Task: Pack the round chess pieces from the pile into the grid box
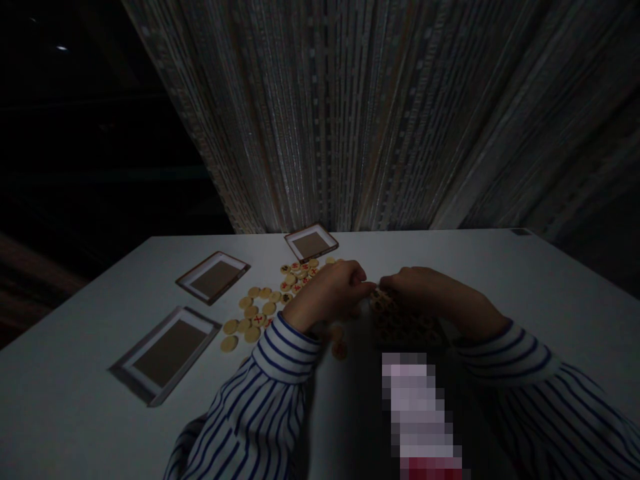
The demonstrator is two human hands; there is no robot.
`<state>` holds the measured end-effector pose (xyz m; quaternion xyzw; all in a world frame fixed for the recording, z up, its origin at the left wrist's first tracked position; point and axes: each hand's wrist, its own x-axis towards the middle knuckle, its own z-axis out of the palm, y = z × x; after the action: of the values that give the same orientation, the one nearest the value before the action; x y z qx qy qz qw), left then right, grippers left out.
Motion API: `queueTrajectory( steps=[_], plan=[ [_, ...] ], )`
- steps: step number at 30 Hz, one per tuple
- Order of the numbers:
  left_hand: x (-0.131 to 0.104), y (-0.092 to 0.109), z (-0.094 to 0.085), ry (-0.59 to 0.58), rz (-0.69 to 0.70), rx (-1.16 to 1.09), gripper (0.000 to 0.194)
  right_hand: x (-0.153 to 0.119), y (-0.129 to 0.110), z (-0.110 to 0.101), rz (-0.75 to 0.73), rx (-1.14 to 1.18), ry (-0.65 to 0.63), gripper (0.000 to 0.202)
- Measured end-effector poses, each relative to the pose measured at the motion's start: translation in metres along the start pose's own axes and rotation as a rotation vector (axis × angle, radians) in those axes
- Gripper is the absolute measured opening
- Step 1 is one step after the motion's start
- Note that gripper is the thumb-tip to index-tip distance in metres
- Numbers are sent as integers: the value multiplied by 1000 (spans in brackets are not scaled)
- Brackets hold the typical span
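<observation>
My left hand [333,293] is closed, with thumb and fingers pressed together above the near edge of a spread of round wooden Chinese chess pieces [257,319]. Some of these pieces bear red or black characters, others show plain faces. Close by, my right hand [433,297] is curled with its fingertips at the far edge of a dark tray or box [405,327] holding rows of round shapes. The fingertips of both hands nearly meet there. Whatever they pinch is too dark and small to make out. A loose piece [340,349] lies between my left wrist and the tray.
Three flat framed cards lie on the white table [75,393]: a large one [167,353] at the left, a brown-edged one [214,276] behind it, and another [311,243] near the back edge. A striped curtain [320,120] hangs behind the table. The light is dim.
</observation>
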<state>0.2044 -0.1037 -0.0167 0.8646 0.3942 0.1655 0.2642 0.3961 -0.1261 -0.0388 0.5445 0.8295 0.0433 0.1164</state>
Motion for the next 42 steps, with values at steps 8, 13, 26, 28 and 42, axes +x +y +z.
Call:
queueTrajectory(
  steps=[8, 13, 26, 28, 42],
  plan=[
    [0, -3, 2, 8, 7, 0, 21, -1, -1, -7, 34, -17, -33, 25],
    [1, -3, 1, 9, 5, -6, 22, -2, 0, -14, 57, -10, -33, 26],
    [-1, -12, -12, 84, -25, 22, 24, -9, 8, -28, 92, -50, 157, 24],
    [-2, -15, -18, 115, -24, -6, 26, -9, 8, -29, 85, -42, 209, 25],
    [-19, -34, -66, 473, -156, -128, 26, -15, -2, -44, 181, -59, 526, 35]
  ],
)
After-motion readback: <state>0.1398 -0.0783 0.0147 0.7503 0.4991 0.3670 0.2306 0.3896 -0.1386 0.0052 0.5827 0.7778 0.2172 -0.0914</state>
